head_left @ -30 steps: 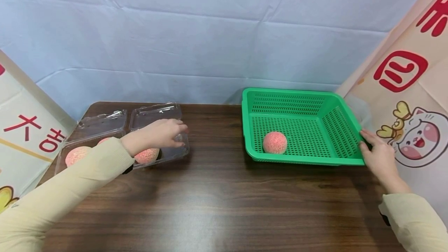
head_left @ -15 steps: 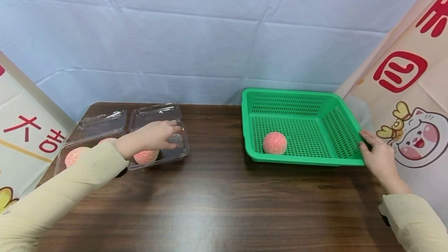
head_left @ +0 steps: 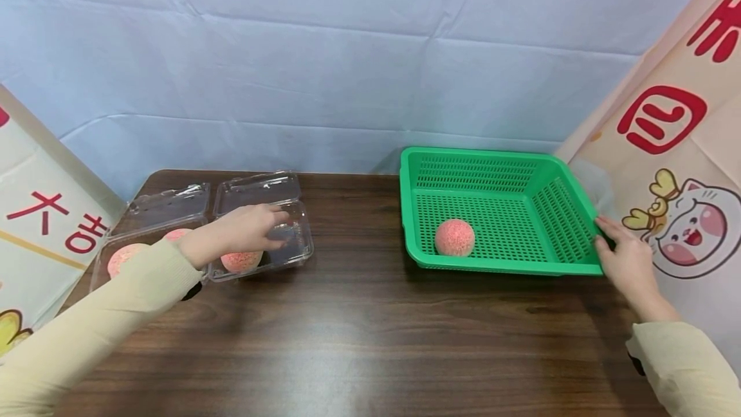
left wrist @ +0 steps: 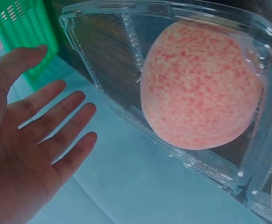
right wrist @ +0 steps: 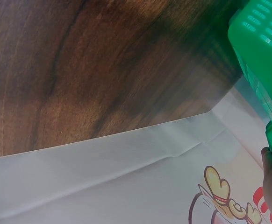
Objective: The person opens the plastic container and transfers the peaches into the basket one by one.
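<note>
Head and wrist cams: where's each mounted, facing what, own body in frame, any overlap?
Head: worn on the head, facing forward and down over table and green basket; left hand, right hand and sleeves show.
Left wrist: on that wrist, facing a pink ball in a clear container; left hand at left.
Right wrist: on that wrist, facing mostly table and a printed sheet; part of right hand at right edge.
Shared: basket in all three; sheet in head and right wrist.
</note>
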The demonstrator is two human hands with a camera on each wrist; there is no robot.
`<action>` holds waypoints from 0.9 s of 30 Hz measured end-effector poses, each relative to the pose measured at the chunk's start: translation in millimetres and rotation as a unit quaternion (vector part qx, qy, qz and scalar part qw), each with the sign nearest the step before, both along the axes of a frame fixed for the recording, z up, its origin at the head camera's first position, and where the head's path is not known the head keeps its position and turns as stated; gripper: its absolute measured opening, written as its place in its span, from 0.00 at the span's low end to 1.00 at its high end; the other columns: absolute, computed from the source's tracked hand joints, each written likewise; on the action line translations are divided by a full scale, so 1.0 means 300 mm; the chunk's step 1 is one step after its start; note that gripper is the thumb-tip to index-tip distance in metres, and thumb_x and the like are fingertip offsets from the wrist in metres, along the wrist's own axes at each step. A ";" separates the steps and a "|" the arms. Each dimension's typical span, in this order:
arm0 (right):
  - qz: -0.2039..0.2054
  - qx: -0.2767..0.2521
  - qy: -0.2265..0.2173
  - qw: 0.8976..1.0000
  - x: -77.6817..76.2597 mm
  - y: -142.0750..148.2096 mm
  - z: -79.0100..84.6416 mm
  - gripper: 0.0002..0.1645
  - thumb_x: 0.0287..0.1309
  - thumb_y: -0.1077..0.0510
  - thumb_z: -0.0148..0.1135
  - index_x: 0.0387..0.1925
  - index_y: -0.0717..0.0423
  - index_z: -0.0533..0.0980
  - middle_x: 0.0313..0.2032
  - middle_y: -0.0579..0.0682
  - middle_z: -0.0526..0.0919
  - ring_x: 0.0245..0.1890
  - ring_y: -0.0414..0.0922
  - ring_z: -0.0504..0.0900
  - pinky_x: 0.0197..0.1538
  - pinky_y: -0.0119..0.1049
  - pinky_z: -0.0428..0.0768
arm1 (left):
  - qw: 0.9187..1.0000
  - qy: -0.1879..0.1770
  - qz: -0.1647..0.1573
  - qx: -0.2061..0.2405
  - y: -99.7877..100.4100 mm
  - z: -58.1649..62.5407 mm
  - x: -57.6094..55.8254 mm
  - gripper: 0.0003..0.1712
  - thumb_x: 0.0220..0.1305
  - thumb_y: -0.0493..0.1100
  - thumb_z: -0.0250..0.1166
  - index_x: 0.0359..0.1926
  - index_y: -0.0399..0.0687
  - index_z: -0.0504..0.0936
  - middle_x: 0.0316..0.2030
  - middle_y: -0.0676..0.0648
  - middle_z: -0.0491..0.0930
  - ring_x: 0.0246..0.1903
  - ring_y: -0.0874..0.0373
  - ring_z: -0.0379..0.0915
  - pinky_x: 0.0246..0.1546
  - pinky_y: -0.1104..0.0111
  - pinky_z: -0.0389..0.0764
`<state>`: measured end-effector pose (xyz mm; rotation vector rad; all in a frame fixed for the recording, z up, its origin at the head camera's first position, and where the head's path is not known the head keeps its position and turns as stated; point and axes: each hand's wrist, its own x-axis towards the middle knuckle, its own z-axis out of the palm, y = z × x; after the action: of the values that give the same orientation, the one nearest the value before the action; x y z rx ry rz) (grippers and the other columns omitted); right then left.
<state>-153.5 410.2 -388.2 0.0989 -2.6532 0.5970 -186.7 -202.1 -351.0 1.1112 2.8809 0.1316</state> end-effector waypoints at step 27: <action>-0.002 0.005 0.003 1.000 -0.002 0.002 -0.003 0.22 0.59 0.66 0.47 0.54 0.73 0.68 0.53 0.69 0.70 0.56 0.67 0.64 0.58 0.61 0.55 | 0.996 -0.068 0.051 0.000 -0.111 -0.032 0.029 0.23 0.52 0.43 0.64 0.48 0.36 0.76 0.47 0.38 0.75 0.40 0.48 0.75 0.35 0.57 0.74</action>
<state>-154.2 410.9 -389.2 0.0991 -2.6499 0.5814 -178.0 -235.3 -360.5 0.9161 2.8158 0.2032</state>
